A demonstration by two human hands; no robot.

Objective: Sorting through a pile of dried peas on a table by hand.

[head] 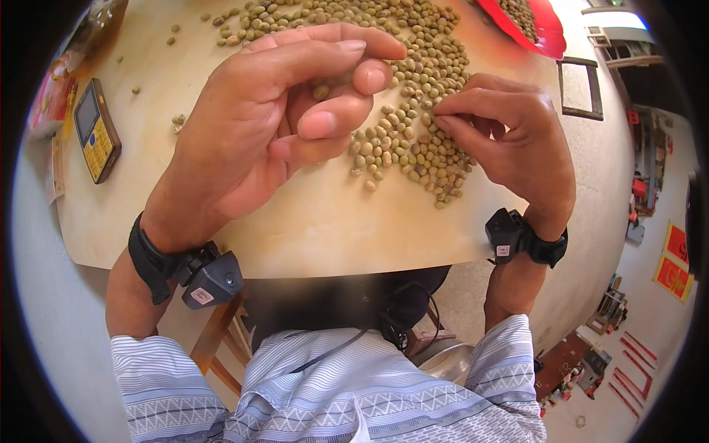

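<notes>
Many greenish-brown dried beans (pixel 388 135) lie loose on a pale tabletop (pixel 332 232). My left hand (pixel 271 105) is raised over the table, palm turned inward with curled fingers, and at least one bean (pixel 320 92) shows inside it. To the right, my right hand (pixel 504 127) reaches down to the edge of the bean pile, thumb and forefinger tips together among the beans; whether a bean is pinched between them cannot be seen. Each wrist wears a black strap with a small device.
A red dish (pixel 545 27) with more beans stands at the table's far right. A keypad mobile phone (pixel 97 131) lies at the left, near a plastic package (pixel 50 105). A few stray beans (pixel 178 119) are scattered left of the pile. The table's near edge curves before my lap.
</notes>
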